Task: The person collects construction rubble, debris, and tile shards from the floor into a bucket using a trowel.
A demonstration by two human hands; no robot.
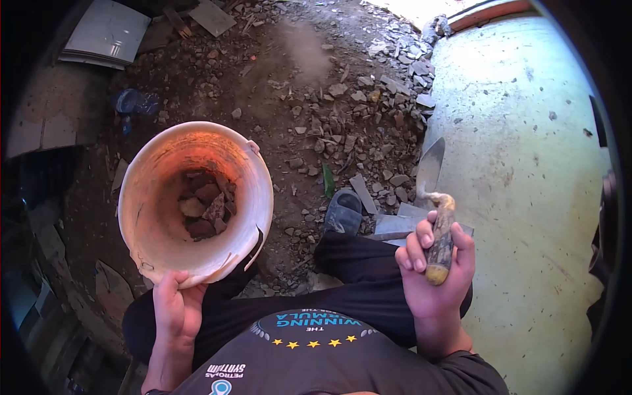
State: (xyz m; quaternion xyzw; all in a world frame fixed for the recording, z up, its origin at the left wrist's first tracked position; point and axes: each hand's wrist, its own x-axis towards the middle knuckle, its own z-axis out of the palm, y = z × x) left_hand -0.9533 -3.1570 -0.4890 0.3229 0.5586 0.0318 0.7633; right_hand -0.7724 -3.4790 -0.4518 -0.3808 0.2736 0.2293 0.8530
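Note:
My left hand (178,308) grips the near rim of a white plastic bucket (151,230), its fingers partly hidden behind the wall. The rim is cracked on the near right side, where a strip sticks out. Broken pieces of rubble (209,201) lie at the bottom of the bucket. In my right hand (440,270) is a trowel (431,168), held by its worn wooden handle. The blade points away from me and touches nothing that I can make out.
Loose rubble (355,131) covers the dirt floor ahead. A pale green wall or panel (513,178) runs along the right. A clear plastic bottle (136,102) lies left, beyond the bucket. Near my foot in a dark sandal (343,212) are a green shard (328,181) and flat tile pieces (398,224).

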